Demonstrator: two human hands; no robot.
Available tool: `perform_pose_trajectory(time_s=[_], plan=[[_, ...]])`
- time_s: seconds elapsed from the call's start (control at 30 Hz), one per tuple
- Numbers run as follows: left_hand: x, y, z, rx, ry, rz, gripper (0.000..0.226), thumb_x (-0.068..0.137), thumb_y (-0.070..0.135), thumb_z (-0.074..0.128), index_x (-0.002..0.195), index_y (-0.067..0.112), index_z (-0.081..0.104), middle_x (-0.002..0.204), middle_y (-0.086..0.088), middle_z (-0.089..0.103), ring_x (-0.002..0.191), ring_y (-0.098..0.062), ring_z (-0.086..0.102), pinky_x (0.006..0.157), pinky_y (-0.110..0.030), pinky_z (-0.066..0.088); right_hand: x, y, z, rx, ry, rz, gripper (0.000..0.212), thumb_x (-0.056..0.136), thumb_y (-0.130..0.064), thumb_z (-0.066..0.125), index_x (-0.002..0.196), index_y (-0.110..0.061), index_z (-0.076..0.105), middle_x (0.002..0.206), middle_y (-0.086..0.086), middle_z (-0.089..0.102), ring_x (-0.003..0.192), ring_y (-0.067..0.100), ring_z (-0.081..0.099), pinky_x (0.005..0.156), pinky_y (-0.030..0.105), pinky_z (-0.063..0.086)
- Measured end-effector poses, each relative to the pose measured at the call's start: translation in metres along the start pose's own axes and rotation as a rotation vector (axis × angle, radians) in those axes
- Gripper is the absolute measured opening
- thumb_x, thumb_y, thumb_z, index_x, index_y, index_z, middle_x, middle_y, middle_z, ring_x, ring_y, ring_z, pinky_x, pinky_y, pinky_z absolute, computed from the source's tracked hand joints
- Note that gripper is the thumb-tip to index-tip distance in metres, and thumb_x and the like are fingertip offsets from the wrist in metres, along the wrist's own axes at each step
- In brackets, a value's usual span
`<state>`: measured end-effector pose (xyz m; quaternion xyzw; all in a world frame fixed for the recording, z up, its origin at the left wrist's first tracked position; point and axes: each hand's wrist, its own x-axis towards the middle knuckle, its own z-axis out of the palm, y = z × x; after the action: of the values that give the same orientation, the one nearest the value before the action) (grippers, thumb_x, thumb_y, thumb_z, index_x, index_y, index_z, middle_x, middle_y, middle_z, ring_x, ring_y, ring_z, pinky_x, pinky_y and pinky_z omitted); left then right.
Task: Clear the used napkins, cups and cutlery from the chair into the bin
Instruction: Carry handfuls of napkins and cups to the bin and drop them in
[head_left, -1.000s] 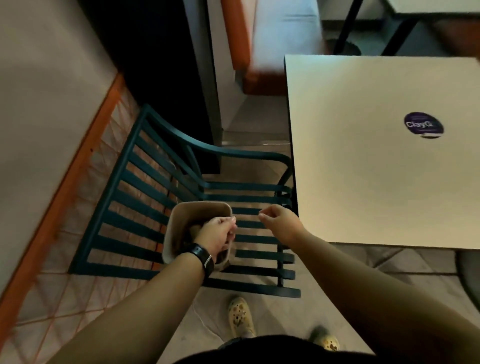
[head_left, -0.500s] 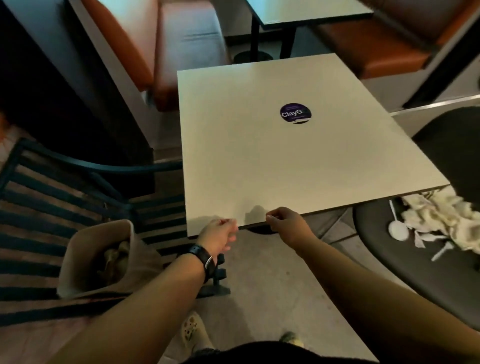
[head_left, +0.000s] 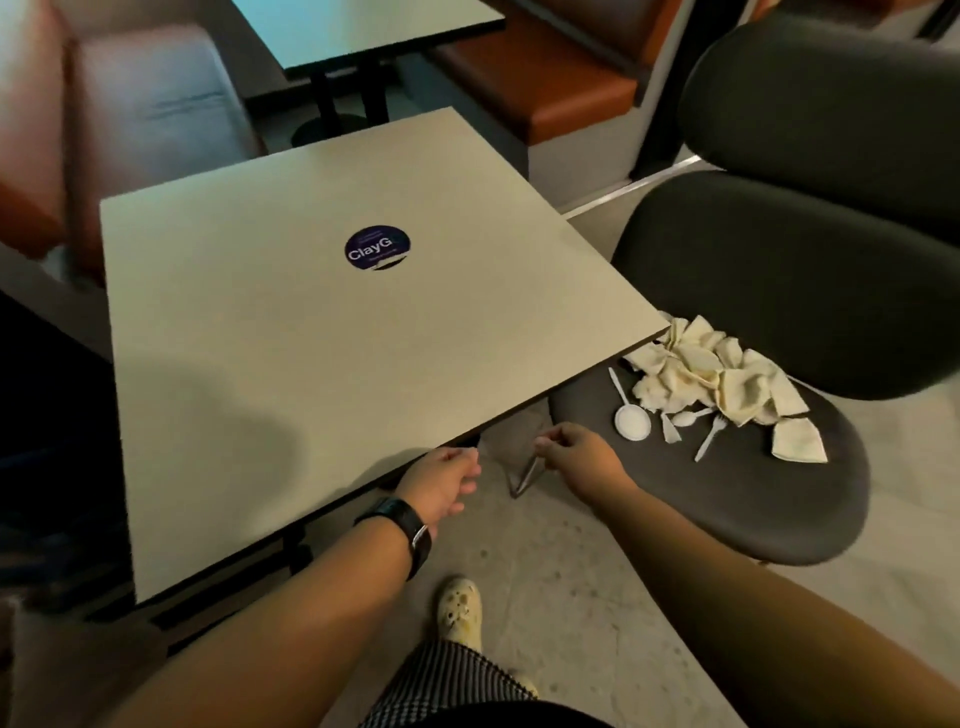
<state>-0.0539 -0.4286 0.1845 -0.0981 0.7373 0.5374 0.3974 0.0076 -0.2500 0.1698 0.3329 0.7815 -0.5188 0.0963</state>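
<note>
Now the view is swung from the slatted chair and bin, no longer seen, to the dark padded chair (head_left: 727, 499). Crumpled napkins (head_left: 717, 376), a plastic spoon (head_left: 629, 415) and fork (head_left: 710, 436) are left there. Both hands, left (head_left: 441, 486) and right (head_left: 576, 457), are loosely curled, apparently empty, so another load is judged next.

An eatery — booth seats (head_left: 545, 88), stickered table (head_left: 311, 338), used napkins (head_left: 727, 374).
</note>
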Motion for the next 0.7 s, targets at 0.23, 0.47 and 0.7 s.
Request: perform_pose_trajectory(time_s=[0.23,0.47,0.7], plan=[[0.051,0.037,0.055,0.201,-0.163,-0.01,0.02,0.099,0.031,0.048,0.112,0.019,0.056,0.108,0.001,0.062,0.101,-0.016,0.059,0.087,-0.033,0.046,0.036,0.035,-0.052,0.144,0.149,0.153,0.011,0.092,-0.028,0.062,0.082,-0.024,0.064,0.092,0.007,0.07,0.091,0.026,0.066,0.086,0.043,0.054],[0.082,0.069,0.118,0.355,-0.306,-0.041,0.015,0.099,0.033,0.048,0.107,0.022,0.054,0.105,0.002,0.061,0.097,-0.014,0.057,0.07,-0.023,0.042,0.057,0.077,-0.098,0.361,0.263,0.331,0.012,0.095,-0.02,0.059,0.084,-0.017,0.06,0.091,0.01,0.067,0.079,0.023,0.062,0.073,0.036,0.051],[0.114,0.093,0.213,0.423,-0.377,-0.097,0.011,0.098,0.032,0.047,0.097,0.023,0.054,0.093,0.006,0.059,0.087,-0.012,0.054,0.062,-0.021,0.037,0.09,0.129,-0.174,0.372,0.261,0.391,0.011,0.097,-0.022,0.056,0.088,-0.017,0.06,0.095,0.009,0.067,0.078,0.019,0.06,0.067,0.029,0.045]])
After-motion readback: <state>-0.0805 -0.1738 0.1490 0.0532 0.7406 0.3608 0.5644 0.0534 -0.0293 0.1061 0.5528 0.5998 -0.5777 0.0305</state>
